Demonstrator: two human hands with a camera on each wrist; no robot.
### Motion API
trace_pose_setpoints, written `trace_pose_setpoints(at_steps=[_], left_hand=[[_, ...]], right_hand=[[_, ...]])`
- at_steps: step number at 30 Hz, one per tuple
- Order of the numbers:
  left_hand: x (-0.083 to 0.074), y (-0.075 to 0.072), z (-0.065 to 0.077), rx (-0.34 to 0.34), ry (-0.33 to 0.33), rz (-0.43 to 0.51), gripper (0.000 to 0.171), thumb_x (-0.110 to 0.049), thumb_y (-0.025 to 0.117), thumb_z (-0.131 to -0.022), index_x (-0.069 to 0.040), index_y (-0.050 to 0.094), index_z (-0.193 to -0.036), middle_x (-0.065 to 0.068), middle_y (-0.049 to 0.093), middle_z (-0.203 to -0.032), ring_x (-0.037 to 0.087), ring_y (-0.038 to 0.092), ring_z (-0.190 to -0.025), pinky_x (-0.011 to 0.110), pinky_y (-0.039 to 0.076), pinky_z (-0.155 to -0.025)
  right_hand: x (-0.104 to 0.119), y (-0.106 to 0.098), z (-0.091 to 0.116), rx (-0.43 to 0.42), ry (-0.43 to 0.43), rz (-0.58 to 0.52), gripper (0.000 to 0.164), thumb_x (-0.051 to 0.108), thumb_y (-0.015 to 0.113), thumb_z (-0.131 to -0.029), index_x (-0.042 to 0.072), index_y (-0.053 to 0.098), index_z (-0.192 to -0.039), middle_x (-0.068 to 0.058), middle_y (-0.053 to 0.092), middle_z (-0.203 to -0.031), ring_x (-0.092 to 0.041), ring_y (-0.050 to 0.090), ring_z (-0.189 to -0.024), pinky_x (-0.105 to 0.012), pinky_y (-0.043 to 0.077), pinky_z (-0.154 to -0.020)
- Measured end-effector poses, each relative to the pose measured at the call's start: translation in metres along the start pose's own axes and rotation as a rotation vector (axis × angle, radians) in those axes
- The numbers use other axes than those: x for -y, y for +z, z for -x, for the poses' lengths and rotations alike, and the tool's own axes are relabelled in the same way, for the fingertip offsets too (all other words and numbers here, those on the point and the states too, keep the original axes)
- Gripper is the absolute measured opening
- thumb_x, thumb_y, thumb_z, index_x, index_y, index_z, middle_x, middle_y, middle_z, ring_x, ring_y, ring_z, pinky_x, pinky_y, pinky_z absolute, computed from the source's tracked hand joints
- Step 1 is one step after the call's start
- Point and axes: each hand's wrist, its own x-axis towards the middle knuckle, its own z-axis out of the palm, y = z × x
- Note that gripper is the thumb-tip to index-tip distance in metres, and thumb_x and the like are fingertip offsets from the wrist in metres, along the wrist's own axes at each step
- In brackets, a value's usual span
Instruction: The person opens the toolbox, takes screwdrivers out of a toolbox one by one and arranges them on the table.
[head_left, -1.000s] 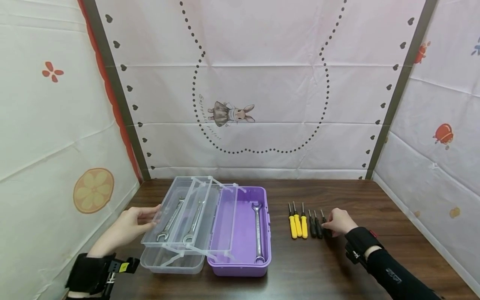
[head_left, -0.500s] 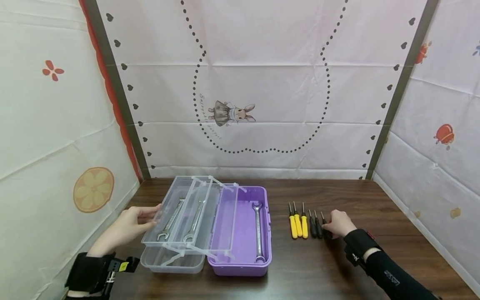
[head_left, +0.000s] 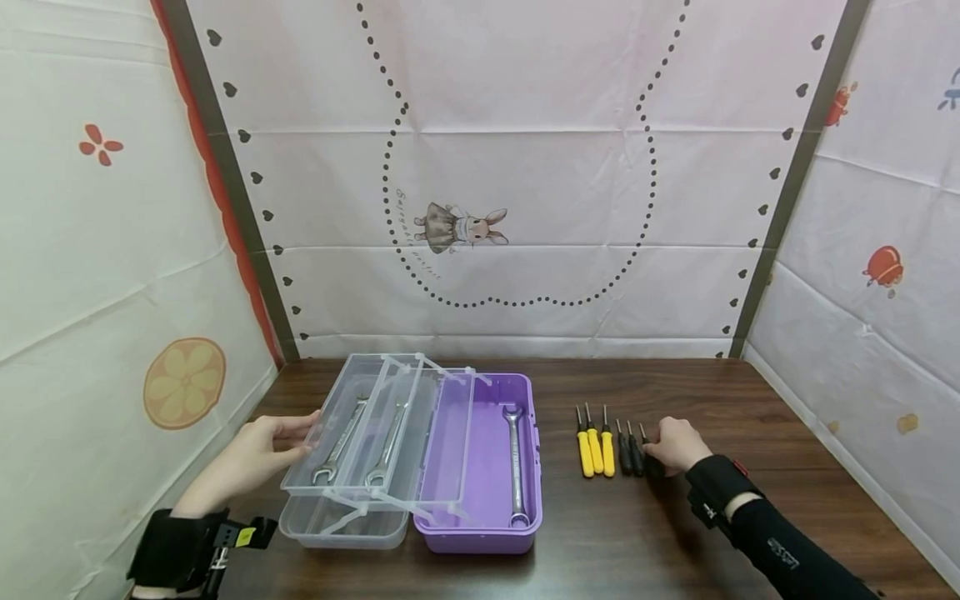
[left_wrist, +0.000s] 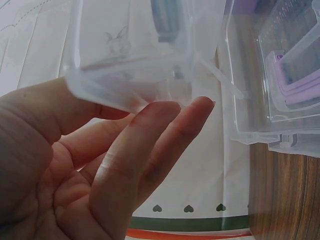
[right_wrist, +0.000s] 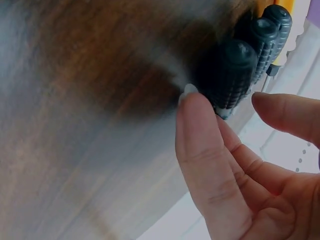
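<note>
My left hand (head_left: 258,454) grips the left edge of a clear plastic tray (head_left: 303,475), the upper tier of a fold-out toolbox. In the left wrist view, the tray's corner (left_wrist: 135,75) sits between thumb and fingers. Two wrenches (head_left: 337,442) show through the clear plastic; which tier they lie in I cannot tell. Another wrench (head_left: 516,467) lies in the purple base (head_left: 480,540). My right hand (head_left: 678,446) is at the rightmost black-handled screwdriver (right_wrist: 232,72). One finger lies against its handle, while the thumb (right_wrist: 280,112) seems slightly apart from it.
Left of that screwdriver lie two more black-handled screwdrivers (head_left: 630,454). Beside them are three yellow-handled screwdrivers (head_left: 596,446), all on the brown wooden table (head_left: 592,533). A lower clear tier (head_left: 348,533) sits under the upper tray. Printed cloth walls (head_left: 525,325) enclose the table.
</note>
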Motion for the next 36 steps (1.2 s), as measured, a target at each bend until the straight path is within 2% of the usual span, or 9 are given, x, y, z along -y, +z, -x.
trace_pose_setpoints(at_steps=[7,12,14,19,22,27,29,32,36], left_hand=[[0.000,0.000,0.000,0.004,0.004,0.013,0.049,-0.004,0.066,-0.090,0.012,0.053,-0.135,0.032,0.056,-0.134,0.024,0.074,-0.097,0.020,0.058,-0.072],[-0.001,-0.001,-0.001,0.012,0.006,0.018,0.049,-0.004,0.065,-0.091,0.012,0.052,-0.136,0.032,0.056,-0.134,0.024,0.073,-0.097,0.019,0.057,-0.072],[-0.001,-0.001,-0.001,0.013,-0.001,0.024,0.050,-0.004,0.065,-0.091,0.012,0.052,-0.136,0.032,0.056,-0.134,0.025,0.073,-0.098,0.022,0.059,-0.073],[-0.001,0.000,0.000,0.007,-0.017,0.020,0.050,-0.005,0.067,-0.091,0.012,0.052,-0.135,0.032,0.057,-0.133,0.028,0.072,-0.101,0.027,0.060,-0.074],[-0.001,0.000,0.000,0.005,-0.019,0.016,0.050,-0.005,0.067,-0.091,0.012,0.053,-0.135,0.031,0.058,-0.132,0.027,0.072,-0.100,0.025,0.060,-0.074],[0.000,0.000,0.000,0.009,-0.020,0.022,0.050,-0.004,0.066,-0.091,0.013,0.052,-0.135,0.032,0.057,-0.132,0.026,0.073,-0.098,0.026,0.060,-0.073],[0.000,0.000,0.000,0.008,-0.020,0.021,0.050,-0.004,0.066,-0.090,0.013,0.052,-0.135,0.032,0.057,-0.132,0.026,0.073,-0.097,0.026,0.060,-0.073],[0.000,0.001,0.000,0.004,-0.021,0.023,0.050,-0.004,0.066,-0.090,0.013,0.052,-0.135,0.032,0.057,-0.132,0.026,0.073,-0.098,0.025,0.060,-0.073],[0.002,0.001,0.000,0.002,-0.022,0.020,0.049,-0.004,0.065,-0.091,0.012,0.052,-0.135,0.032,0.057,-0.133,0.027,0.073,-0.099,0.027,0.060,-0.074]], right_hand=[[0.004,-0.005,0.001,-0.038,-0.040,0.079,0.026,0.013,0.067,-0.090,0.004,0.063,-0.066,-0.001,0.057,-0.054,-0.011,0.054,-0.044,-0.025,0.043,-0.045],[0.016,-0.009,0.004,-0.094,-0.075,0.124,0.037,0.013,0.067,-0.090,0.010,0.052,-0.056,0.003,0.043,-0.051,-0.011,0.041,-0.046,-0.024,0.031,-0.046],[0.023,-0.011,0.005,-0.121,-0.091,0.138,0.036,0.012,0.066,-0.090,0.010,0.051,-0.057,0.002,0.041,-0.052,-0.012,0.038,-0.047,-0.025,0.029,-0.047],[0.039,-0.013,0.007,-0.168,-0.121,0.214,0.016,0.014,0.068,-0.090,-0.002,0.068,-0.089,-0.010,0.063,-0.073,-0.020,0.056,-0.058,-0.034,0.045,-0.049],[0.047,-0.011,0.009,-0.191,-0.147,0.270,0.028,0.017,0.070,-0.089,-0.005,0.068,-0.108,-0.018,0.070,-0.091,-0.028,0.065,-0.070,-0.040,0.053,-0.055],[0.057,-0.004,0.014,-0.277,-0.252,0.308,0.038,0.016,0.071,-0.089,-0.003,0.066,-0.121,-0.024,0.069,-0.115,-0.036,0.069,-0.088,-0.035,0.050,-0.051],[0.060,0.000,0.015,-0.321,-0.297,0.323,0.042,0.016,0.073,-0.088,-0.001,0.065,-0.126,-0.024,0.066,-0.124,-0.038,0.067,-0.102,-0.037,0.054,-0.056],[0.066,0.006,0.015,-0.370,-0.358,0.353,0.047,0.018,0.074,-0.088,-0.001,0.062,-0.130,-0.024,0.062,-0.132,-0.042,0.060,-0.118,-0.046,0.059,-0.077],[0.076,0.016,0.015,-0.383,-0.407,0.341,0.050,0.020,0.074,-0.088,-0.001,0.061,-0.132,-0.023,0.061,-0.134,-0.042,0.058,-0.122,-0.052,0.053,-0.095]])
